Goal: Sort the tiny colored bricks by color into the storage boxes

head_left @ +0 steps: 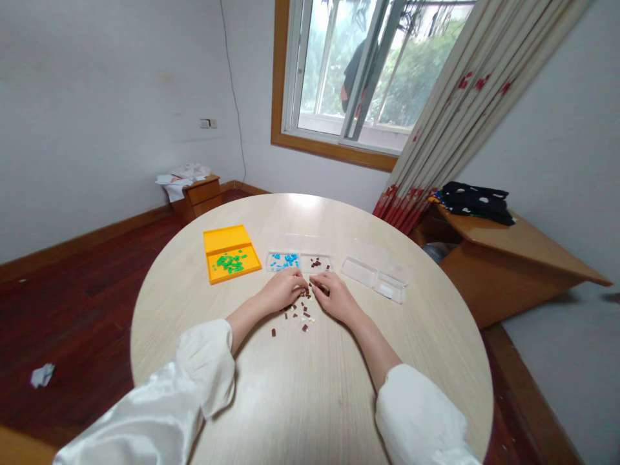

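Observation:
My left hand (287,289) is curled over small brown building bricks (305,312) on the table, its fingertips drawn together. What those fingertips hold, if anything, is too small to make out. Facing it, my right hand (335,294) rests at the other side of the pile, thumb and fingers slightly apart. A few cream pieces (311,320) lie among the brown ones. Just beyond both hands stands a clear box, with blue pieces (285,260) in its left compartment and brown pieces (316,263) in its right one.
An open yellow case (223,240) with green pieces (230,263) lies on the left of the round table (290,400). To the right is another open clear box (359,272) with something white inside. A wooden cabinet (513,255) with folded black cloth (477,199) stands beyond the table's right edge.

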Demonstrator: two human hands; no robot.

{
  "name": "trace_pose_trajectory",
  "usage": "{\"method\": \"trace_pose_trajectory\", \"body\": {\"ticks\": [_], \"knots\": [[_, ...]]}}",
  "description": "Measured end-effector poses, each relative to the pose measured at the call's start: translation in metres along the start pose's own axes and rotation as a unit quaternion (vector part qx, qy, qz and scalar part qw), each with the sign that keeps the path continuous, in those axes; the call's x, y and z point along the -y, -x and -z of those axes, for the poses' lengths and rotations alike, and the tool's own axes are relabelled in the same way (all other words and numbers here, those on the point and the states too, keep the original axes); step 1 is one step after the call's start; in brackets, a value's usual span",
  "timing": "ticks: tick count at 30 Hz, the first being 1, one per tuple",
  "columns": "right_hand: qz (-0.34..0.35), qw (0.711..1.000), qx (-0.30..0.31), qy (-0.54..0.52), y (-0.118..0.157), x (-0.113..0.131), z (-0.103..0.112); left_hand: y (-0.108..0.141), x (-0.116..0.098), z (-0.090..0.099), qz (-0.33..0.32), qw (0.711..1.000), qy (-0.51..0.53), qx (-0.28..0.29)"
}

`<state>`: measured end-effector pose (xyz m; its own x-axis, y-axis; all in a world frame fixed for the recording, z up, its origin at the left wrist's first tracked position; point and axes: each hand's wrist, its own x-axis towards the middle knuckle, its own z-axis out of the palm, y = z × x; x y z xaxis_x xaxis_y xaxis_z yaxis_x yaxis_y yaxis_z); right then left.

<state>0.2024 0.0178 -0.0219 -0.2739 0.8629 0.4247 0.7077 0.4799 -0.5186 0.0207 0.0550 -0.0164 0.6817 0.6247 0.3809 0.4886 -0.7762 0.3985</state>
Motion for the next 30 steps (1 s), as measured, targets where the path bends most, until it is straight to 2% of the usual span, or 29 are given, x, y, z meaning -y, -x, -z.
{"method": "trace_pose_trajectory", "body": {"ticks": [9,17,23,26,30], "knots": [[-0.014,1.0,0.009,0.021,-0.0043,0.0016,-0.0029,0.002,-0.0015,-0.0003,0.011,1.0,0.003,-0.021],[0.005,1.0,0.018,-0.008,-0.0037,0.0017,-0.0039,0.0024,-0.0025,-0.0001,0.019,1.0,0.018,-0.013],[-0.008,1.0,0.012,0.011,-0.0041,0.0017,-0.0049,0.0032,-0.0021,0.0007,0.021,0.999,0.03,-0.011],[-0.021,0.999,-0.039,0.002,-0.0042,0.0027,-0.0044,0.004,-0.0018,0.0013,0.029,0.999,0.029,-0.014],[-0.064,0.984,-0.164,-0.028,-0.007,0.0015,-0.0031,0.0047,-0.0017,0.0012,0.041,0.998,0.038,-0.01]]}}
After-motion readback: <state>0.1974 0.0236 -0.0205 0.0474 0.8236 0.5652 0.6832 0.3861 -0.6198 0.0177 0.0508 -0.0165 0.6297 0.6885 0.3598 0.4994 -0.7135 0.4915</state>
